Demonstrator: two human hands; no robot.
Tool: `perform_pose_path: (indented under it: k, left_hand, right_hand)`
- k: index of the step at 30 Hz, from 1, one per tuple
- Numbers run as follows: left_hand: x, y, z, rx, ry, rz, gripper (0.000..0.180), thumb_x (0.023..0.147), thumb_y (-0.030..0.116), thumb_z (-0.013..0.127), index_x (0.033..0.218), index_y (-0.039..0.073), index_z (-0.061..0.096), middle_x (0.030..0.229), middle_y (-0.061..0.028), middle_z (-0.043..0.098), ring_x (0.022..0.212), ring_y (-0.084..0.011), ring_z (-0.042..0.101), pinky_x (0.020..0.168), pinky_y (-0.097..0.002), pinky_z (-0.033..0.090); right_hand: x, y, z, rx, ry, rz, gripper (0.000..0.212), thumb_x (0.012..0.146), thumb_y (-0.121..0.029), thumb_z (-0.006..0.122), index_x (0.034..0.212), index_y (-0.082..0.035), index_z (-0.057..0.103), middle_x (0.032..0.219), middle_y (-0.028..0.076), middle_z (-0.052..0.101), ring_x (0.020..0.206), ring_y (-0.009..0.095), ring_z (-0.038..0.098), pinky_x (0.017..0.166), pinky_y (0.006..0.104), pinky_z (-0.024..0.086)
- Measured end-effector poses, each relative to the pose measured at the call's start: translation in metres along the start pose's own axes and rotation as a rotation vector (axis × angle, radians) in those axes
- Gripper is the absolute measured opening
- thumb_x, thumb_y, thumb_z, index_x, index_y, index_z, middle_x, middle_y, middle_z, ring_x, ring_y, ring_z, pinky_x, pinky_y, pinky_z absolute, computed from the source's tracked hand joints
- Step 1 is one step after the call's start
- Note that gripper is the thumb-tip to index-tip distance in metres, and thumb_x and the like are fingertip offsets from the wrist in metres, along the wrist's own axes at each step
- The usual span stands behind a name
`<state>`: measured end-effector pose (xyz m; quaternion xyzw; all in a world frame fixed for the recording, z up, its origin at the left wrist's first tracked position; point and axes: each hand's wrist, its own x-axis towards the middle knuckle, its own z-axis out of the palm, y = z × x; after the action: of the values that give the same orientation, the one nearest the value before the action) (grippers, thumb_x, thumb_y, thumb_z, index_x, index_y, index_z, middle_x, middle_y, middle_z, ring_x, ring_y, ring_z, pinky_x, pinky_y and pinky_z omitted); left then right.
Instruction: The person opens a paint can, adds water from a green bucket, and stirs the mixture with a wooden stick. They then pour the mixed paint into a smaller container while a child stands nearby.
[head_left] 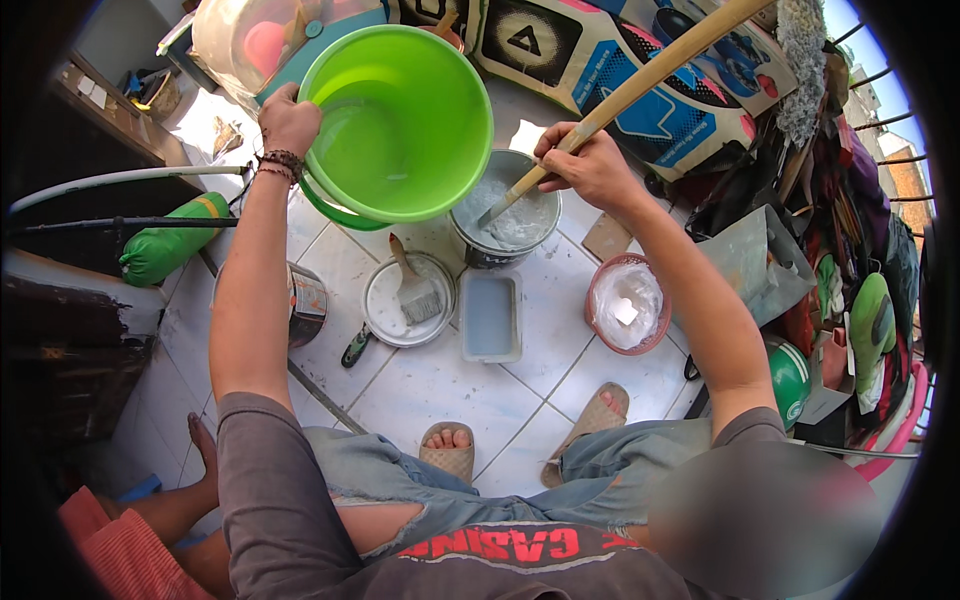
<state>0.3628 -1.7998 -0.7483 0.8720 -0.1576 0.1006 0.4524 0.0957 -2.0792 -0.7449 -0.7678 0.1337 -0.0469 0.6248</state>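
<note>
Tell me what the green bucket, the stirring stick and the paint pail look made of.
Green bucket: plastic by the look, glossy, light glowing through its wall. Stirring stick: bare pale wood, matte, paint-coated at its lower end. Paint pail: probably metal, though paint smears cover most of it, so uncertain.

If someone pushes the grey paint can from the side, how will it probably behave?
The paint can looks well filled with pale paint, so it is probably heavy and would slide rather than tip. The right hand holds a stick in it, which may steady it. The tiles look smooth, so sliding seems easy.
</note>
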Motion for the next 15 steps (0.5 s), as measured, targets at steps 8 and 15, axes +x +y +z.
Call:
perform_pose_path:
  k: [8,15]
  left_hand:
    - [0.023,-0.064,0.004,-0.337,-0.08,-0.315,0.06,0.06,-0.008,0.056,0.121,-0.01,0.056,0.093,-0.0156,0.065,0.074,-0.0188,0.062,0.061,-0.0303,0.049]
    - [0.018,-0.086,0.009,-0.473,-0.121,-0.444,0.041,0.06,-0.01,0.054,0.101,-0.009,0.06,0.083,-0.012,0.061,0.067,-0.0195,0.057,0.054,-0.0307,0.046]
  right_hand:
    - [0.02,-0.011,-0.008,-0.354,0.14,-0.106,0.016,0.082,-0.011,0.058,0.088,0.002,0.065,0.08,0.009,0.065,0.069,0.014,0.063,0.064,0.0276,0.057]
    - [0.012,-0.037,0.005,-0.25,-0.028,0.099,0.018,0.079,-0.011,0.06,0.09,0.001,0.065,0.083,0.009,0.063,0.076,0.016,0.063,0.063,0.0308,0.062]
